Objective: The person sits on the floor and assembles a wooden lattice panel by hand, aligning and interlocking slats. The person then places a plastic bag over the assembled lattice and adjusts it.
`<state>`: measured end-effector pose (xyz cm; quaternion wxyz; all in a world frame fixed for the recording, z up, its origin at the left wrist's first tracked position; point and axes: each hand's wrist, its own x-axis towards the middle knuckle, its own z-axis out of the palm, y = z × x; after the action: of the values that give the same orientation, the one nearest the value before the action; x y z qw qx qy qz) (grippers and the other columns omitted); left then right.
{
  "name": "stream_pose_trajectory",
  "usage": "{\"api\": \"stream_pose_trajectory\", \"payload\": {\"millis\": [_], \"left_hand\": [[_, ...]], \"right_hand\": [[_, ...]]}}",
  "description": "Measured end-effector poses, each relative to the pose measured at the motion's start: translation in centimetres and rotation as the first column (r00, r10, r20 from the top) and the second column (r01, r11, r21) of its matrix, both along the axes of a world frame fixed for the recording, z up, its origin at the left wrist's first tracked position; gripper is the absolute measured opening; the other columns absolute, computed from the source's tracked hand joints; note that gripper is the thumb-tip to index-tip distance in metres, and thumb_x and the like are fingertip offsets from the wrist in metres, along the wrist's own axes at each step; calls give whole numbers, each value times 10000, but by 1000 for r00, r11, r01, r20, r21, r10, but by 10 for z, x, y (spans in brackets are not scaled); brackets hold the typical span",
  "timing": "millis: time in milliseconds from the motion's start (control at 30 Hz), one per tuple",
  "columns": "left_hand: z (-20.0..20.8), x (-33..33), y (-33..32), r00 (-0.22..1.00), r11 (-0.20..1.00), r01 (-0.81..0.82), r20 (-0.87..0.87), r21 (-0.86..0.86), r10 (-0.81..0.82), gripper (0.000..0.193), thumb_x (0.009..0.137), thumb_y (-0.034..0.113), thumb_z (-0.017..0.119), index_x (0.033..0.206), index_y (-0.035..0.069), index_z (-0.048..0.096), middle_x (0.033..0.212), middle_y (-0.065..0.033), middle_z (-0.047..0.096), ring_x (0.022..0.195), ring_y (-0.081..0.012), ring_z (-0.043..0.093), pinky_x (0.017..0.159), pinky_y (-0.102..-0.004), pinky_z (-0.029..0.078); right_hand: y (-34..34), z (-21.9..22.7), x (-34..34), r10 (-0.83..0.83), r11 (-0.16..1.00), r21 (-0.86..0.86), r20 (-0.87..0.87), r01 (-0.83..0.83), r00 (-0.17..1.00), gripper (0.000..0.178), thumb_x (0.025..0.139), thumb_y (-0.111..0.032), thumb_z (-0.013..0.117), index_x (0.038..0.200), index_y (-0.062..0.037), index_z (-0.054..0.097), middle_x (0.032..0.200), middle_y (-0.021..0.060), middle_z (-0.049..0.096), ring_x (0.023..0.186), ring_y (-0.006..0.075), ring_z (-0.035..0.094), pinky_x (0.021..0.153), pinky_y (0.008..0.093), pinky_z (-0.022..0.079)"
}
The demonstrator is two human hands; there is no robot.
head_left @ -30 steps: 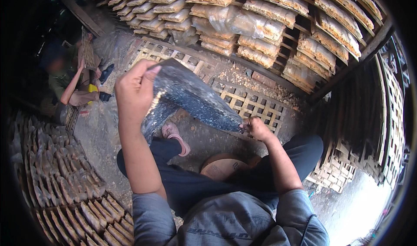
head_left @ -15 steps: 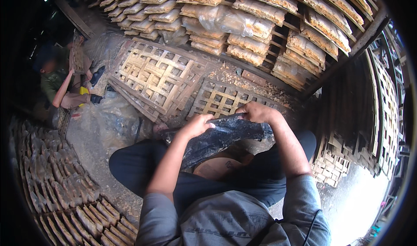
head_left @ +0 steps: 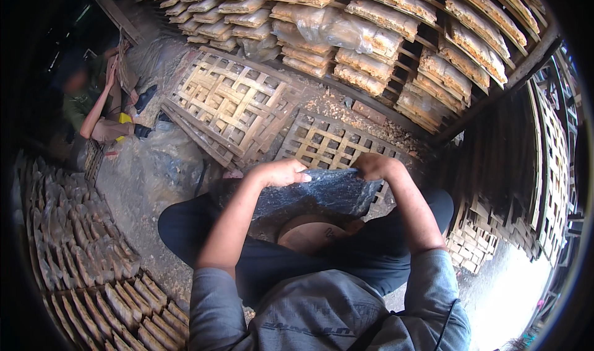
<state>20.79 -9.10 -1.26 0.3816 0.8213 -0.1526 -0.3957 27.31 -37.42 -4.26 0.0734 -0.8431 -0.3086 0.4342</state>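
A dark, worn plastic sheet (head_left: 309, 197) with pale smears hangs stretched between my hands, above my crossed legs. My left hand (head_left: 283, 173) pinches its upper left edge, thumb on the near side. At the upper right corner, my right hand (head_left: 376, 166) grips the same edge with its fingers bent over. Just beyond the sheet lies a woven bamboo lattice tray (head_left: 322, 147). Below the sheet, my bare foot (head_left: 306, 234) shows between my thighs.
Stacked bamboo lattice trays (head_left: 226, 103) lie ahead left. Racks of pale, crumbly slabs (head_left: 365, 72) rise behind. More slabs in rows (head_left: 80, 239) stand at left. A person (head_left: 102, 106) sits far left beside clear plastic sheeting (head_left: 158, 165). Lattice panels (head_left: 473, 233) pile at right.
The sheet has been pulled flatter and more level between my hands. Both hands have shifted slightly right in the picture, and the view has moved a little. The seated person's arms have moved.
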Motion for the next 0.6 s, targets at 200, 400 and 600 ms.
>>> {"api": "stream_pose_trajectory", "payload": {"millis": [200, 400, 600], "left_hand": [[-9, 9, -8, 996, 997, 80, -29, -24, -80, 399, 963, 339, 597, 1101, -33, 636, 922, -130, 693, 847, -174, 600, 794, -331, 481], [2, 7, 13, 996, 995, -33, -83, -94, 25, 350, 969, 296, 592, 1132, -9, 647, 960, -84, 697, 832, -143, 572, 785, -315, 472], [0, 13, 3, 996, 990, -3, -91, -138, -10, 348, 976, 269, 576, 1167, -16, 635, 1000, -113, 712, 869, -155, 599, 839, -317, 471]], "right_hand": [[67, 59, -25, 62, 974, 202, 173, -97, 983, 347, 904, -359, 640, 1085, -72, 711, 1133, 146, 689, 1069, 268, 655, 994, 464, 442], [-25, 20, 16, -105, 994, 36, 108, 102, 989, 360, 876, -385, 678, 1122, -123, 706, 1003, 108, 728, 906, 255, 693, 873, 424, 546], [37, 45, -8, -17, 974, 221, 318, -56, 948, 324, 915, -376, 616, 1105, -131, 709, 1038, 102, 720, 1012, 214, 664, 1090, 448, 317]]}}
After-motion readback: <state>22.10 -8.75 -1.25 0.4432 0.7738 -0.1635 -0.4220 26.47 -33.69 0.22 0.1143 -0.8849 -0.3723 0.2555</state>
